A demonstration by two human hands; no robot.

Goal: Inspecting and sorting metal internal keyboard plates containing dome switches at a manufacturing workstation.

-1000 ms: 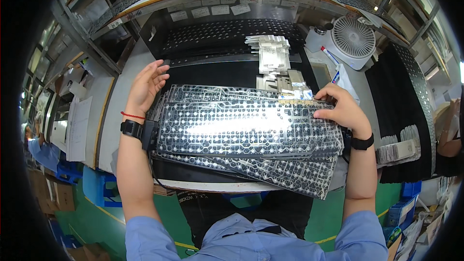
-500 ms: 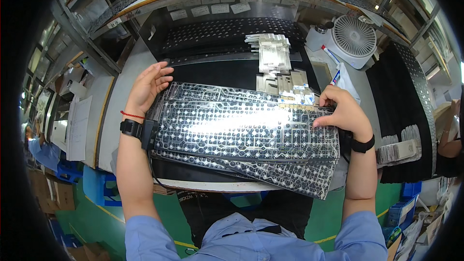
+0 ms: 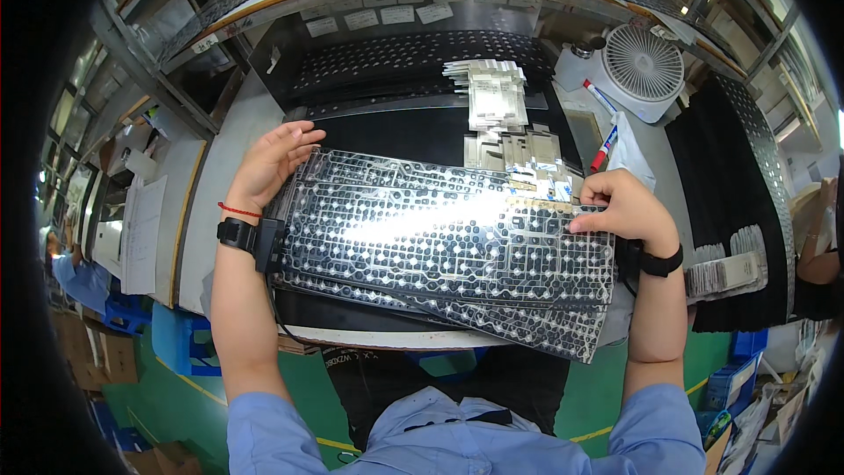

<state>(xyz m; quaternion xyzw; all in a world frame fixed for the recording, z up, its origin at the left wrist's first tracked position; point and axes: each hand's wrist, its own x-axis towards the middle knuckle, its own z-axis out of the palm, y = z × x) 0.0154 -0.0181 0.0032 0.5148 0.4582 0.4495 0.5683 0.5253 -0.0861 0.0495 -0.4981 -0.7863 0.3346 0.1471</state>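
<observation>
A stack of clear keyboard membrane sheets (image 3: 440,255), printed with traces and rows of dots, lies in front of me. Glare whitens its middle. Lower sheets (image 3: 554,339) fan out at a slant beneath the top one. At the far left corner is my left hand (image 3: 271,163), its fingers stretched out and holding nothing. My right hand (image 3: 631,207) has its fingers bent and thumb pressed at the top sheet's far right corner. Pale flat connector tails (image 3: 519,154) spread beyond the far edge, close to another pale pile (image 3: 497,101).
Dark perforated sheets (image 3: 413,62) lie at the back below a shelf. A white fan (image 3: 643,66) stands at the far right, with markers (image 3: 605,148) and a plastic bag (image 3: 633,154) nearer. Black sheets (image 3: 730,176) are stacked on the right, papers (image 3: 143,237) on the left.
The top sheet's right end has shifted slightly toward me, and my right hand has come nearer with it. My left hand has moved a little right. A marker's red end is now uncovered.
</observation>
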